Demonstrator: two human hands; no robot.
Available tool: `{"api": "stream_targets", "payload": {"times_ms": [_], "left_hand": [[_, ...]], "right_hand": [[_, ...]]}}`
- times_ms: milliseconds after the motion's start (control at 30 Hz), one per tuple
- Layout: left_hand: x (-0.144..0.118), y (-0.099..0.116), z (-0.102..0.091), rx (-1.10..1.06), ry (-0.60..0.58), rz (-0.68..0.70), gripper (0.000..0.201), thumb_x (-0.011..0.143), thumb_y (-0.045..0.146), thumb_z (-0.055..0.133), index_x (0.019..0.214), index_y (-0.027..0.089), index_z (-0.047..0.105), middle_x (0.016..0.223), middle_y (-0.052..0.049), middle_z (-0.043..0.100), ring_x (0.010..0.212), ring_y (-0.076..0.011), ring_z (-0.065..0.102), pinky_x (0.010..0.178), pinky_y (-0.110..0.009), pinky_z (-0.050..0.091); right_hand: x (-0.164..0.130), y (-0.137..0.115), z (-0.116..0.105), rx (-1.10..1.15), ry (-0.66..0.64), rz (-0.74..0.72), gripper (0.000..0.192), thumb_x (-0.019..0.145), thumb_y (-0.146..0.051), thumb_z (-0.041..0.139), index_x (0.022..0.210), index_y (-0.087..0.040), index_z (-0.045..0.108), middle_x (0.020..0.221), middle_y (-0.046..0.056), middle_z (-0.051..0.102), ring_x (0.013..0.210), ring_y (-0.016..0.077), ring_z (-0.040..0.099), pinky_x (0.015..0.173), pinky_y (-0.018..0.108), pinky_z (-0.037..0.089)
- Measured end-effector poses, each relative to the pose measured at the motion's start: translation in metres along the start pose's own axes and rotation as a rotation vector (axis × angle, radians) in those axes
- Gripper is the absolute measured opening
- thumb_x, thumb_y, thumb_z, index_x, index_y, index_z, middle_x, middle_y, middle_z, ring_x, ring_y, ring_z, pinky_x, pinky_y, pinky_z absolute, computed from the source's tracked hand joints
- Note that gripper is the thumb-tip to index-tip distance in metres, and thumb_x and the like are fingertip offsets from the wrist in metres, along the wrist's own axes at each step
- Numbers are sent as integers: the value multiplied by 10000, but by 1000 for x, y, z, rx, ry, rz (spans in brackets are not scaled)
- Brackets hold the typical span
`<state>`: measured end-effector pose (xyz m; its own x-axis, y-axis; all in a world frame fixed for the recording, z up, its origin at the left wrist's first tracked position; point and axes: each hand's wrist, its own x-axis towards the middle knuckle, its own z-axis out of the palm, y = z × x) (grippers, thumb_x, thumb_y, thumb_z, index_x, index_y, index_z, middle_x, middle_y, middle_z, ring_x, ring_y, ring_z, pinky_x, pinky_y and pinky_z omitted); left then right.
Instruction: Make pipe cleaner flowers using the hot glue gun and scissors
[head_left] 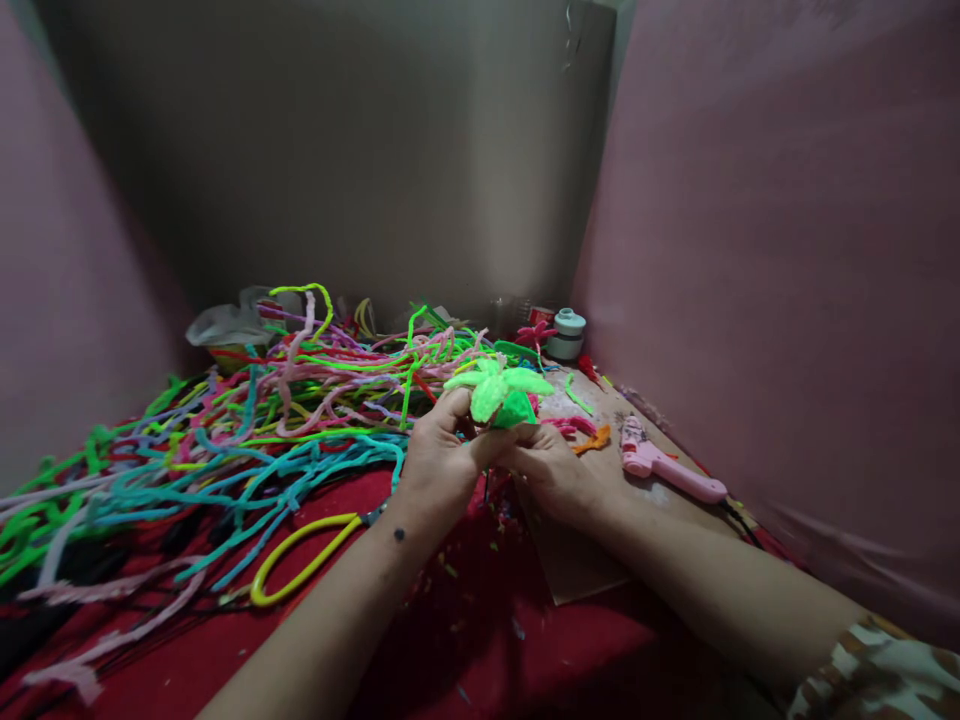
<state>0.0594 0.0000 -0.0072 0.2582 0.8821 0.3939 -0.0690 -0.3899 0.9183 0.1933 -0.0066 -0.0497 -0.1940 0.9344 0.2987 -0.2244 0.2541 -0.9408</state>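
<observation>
A neon green pipe-cleaner flower [499,390] with several petals is held up above the red cloth. My left hand [442,450] pinches it from the left, fingers closed around its base. Just below and to the right, my right hand [551,465] grips the same flower from underneath. Both hands touch each other under the flower.
A big tangle of coloured pipe cleaners [247,430] covers the left half of the red cloth [480,640]. Yellow-handled scissors [304,555] lie beside my left forearm. A pink glue gun [664,465] rests on a cardboard sheet [581,570] at right. A small round container [568,333] stands near the back.
</observation>
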Motion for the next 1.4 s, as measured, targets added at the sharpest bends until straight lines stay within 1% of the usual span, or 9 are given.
{"api": "stream_targets", "payload": {"times_ms": [233, 367, 533, 633, 733, 967, 1167, 1267, 1400], "left_hand": [[2, -7, -2, 140, -12, 114, 146, 659, 179, 681, 628, 180, 539, 680, 29, 488, 701, -125, 453, 682, -238, 375], [3, -6, -5, 249, -12, 154, 169, 692, 218, 676, 589, 183, 547, 671, 19, 497, 688, -134, 466, 673, -251, 388], [-2, -9, -6, 469, 48, 510, 63, 786, 205, 589, 766, 214, 648, 843, -39, 594, 830, -174, 541, 737, -281, 430], [-4, -11, -5, 676, 114, 674, 115, 811, 188, 547, 751, 210, 642, 755, -36, 574, 763, -169, 526, 686, -281, 430], [-3, -12, -6, 787, 141, 766, 134, 824, 175, 532, 718, 202, 609, 724, -31, 559, 722, -163, 495, 666, -284, 421], [-2, -12, -7, 905, 163, 861, 107, 825, 183, 549, 730, 190, 598, 697, -34, 557, 697, -163, 474, 648, -287, 389], [-10, 0, -5, 854, 117, 809, 104, 828, 182, 538, 875, 190, 630, 730, -43, 580, 685, -153, 509, 632, -267, 402], [-13, 6, -5, 853, 88, 824, 116, 819, 163, 537, 883, 180, 633, 721, -46, 585, 663, -149, 526, 615, -260, 409], [-14, 11, -8, 982, 70, 920, 93, 809, 149, 541, 793, 170, 630, 666, -38, 575, 606, -134, 502, 553, -246, 380]], "right_hand": [[-1, 2, -2, 20, -11, 8, 144, 742, -316, 660, 700, -180, 637, 689, -22, 520, 637, 110, 421, 630, 254, 350], [-1, 1, -2, 6, -16, 38, 155, 748, -321, 664, 704, -172, 652, 649, -21, 531, 614, 109, 425, 628, 258, 344], [1, 2, 5, 138, -8, 39, 111, 719, -283, 687, 671, -184, 669, 630, -20, 547, 602, 110, 429, 613, 252, 350], [2, 3, 9, 251, -29, 48, 91, 692, -258, 709, 659, -184, 667, 605, -19, 550, 592, 113, 439, 595, 252, 354], [3, 1, 12, 298, -20, 92, 121, 661, -276, 733, 659, -181, 659, 589, -17, 544, 582, 117, 442, 568, 253, 356], [0, -2, 14, 317, 8, 96, 176, 645, -313, 746, 623, -183, 630, 596, -16, 537, 578, 111, 428, 550, 247, 370], [4, 10, 7, 283, -12, 77, 195, 720, -354, 686, 653, -173, 663, 580, -7, 547, 593, 119, 462, 629, 276, 408], [4, 10, 7, 297, -10, 67, 201, 712, -338, 697, 616, -167, 657, 576, -10, 540, 580, 109, 448, 595, 259, 386], [1, -1, 11, 324, 3, 114, 189, 661, -328, 745, 611, -167, 659, 554, -27, 523, 541, 92, 397, 529, 240, 340]]}}
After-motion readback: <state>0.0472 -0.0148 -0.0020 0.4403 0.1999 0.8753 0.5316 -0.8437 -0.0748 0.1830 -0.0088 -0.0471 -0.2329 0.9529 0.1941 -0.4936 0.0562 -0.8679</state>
